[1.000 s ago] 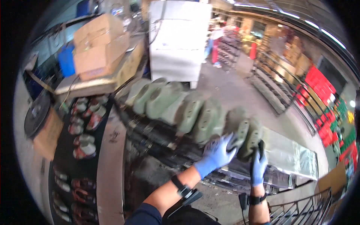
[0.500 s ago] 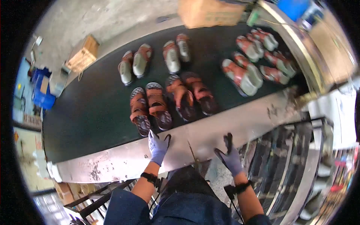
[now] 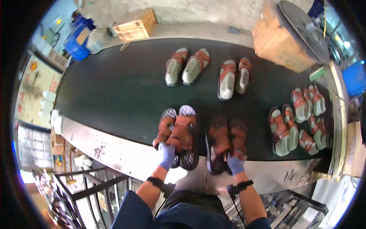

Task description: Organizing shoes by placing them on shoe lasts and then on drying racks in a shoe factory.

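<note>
On the left of the frame I see the dark green-black, smooth-looking belt point(image 3: 103, 87), bordered below by a pale, scuffed metal ledge point(image 3: 110, 149). My blue-gloved left hand point(image 3: 167, 155) is at the heel end of the left pair of brown strapped sandals point(image 3: 183, 131), lower centre; my fingertips are hidden among the straps, so I cannot tell how firmly they close. The insoles look pale and patterned at the toes, dark at the heels. Upper centre lies a pair of brown sandals filled with smooth grey shoe forms point(image 3: 173, 73); a second form-filled pair point(image 3: 227, 82) is to its right. Below these, the right pair of brown strapped sandals point(image 3: 219, 141) is blurred and darker. My blue-gloved right hand point(image 3: 235, 164) meets its heel end, but blur hides whether I pinch it. At far right, more brown sandals with rounded grey forms point(image 3: 281, 133) crowd together. As I judge it, both near pairs are in hand or at hand, with no forms showing; the form-filled ones remain untouched.
</note>
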{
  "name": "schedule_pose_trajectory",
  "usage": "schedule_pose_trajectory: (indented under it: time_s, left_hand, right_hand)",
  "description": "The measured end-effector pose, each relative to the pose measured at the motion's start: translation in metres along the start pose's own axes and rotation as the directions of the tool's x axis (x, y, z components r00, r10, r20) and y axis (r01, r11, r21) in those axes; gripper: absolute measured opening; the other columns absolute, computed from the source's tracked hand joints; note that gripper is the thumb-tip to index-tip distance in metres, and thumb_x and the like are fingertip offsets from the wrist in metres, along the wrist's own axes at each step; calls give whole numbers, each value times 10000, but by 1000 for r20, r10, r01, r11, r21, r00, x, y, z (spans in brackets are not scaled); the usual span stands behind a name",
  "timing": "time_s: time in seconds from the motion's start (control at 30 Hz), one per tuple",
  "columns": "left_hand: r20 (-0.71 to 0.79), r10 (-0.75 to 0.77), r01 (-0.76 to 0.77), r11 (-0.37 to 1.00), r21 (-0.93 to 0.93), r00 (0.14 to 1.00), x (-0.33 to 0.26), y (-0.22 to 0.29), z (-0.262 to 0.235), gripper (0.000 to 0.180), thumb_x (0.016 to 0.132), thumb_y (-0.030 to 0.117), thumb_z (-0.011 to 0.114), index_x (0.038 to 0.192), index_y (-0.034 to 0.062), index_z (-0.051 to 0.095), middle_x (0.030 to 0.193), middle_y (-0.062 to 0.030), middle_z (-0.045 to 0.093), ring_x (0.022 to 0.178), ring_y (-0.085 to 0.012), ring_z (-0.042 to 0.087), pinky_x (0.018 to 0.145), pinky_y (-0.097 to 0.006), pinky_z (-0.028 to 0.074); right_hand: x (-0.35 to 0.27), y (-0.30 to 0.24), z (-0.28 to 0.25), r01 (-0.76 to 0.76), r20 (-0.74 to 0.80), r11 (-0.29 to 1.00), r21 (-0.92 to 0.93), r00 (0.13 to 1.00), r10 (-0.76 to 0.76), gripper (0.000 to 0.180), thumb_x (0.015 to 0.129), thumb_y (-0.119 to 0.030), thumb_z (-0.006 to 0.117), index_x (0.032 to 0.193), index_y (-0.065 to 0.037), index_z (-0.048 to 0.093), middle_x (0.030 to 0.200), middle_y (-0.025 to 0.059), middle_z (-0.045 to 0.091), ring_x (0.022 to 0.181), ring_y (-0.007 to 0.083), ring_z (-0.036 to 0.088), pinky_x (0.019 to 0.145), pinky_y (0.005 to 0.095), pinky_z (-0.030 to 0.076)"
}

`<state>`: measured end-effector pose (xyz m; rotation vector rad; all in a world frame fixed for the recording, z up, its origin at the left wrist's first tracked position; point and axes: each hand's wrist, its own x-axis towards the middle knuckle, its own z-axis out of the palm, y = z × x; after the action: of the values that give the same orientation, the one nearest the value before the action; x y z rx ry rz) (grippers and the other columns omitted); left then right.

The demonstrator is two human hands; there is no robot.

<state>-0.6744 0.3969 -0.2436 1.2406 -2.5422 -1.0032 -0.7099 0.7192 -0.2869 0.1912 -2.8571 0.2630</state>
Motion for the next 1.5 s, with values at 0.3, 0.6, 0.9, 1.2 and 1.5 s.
schedule_pose_trajectory:
  time_s: [0.3,0.6,0.9,1.2,1.5]
  left_hand:
    - [-358,-630,130,593,-795,690,-312,-156,-203,434,786,124,606,1156,-56,465,1131,-157,519,999,-221,517,843,-345,446]
    - [-871,-491,530,748,-399,37,-593,-309,-344,513,836,281,615,1223,-16,456,1218,-152,515,1112,-267,485,959,-386,382]
    - [-954,-272,477,860,-181,129,-584,-403,-638,330,804,123,618,1079,-46,548,984,-137,625,839,-197,592,750,-306,468]
    - [-993,8,139,990,-9,-118,-516,-298,-551,332,932,146,451,1137,-97,543,1066,-193,606,924,-250,594,796,-347,493]
    - [-47,298,-296,896,-330,953,-152,-113,-287,328,760,58,615,1086,18,609,941,-159,638,824,-261,644,753,-316,492]
  right_hand:
    - [-83,-54,-68,257,365,851,458,819,-444,449,827,-422,568,591,-41,599,591,149,600,555,322,587,548,428,471]
    - [-222,-353,-324,363,-366,-277,890,204,-908,392,765,-96,647,1124,-5,519,1008,159,590,965,294,570,838,412,450]
    - [-409,-638,-433,518,-488,-449,728,-67,-870,266,811,-290,563,804,-38,650,733,189,622,658,348,609,604,429,487]
    - [-304,-541,-390,338,-707,-669,662,-16,-707,417,754,-146,622,1155,-36,582,1028,159,603,888,319,598,815,395,479]
    - [-4,-282,-86,74,306,618,782,819,-486,401,790,-242,633,1144,-58,592,1016,140,649,895,271,639,793,341,500]
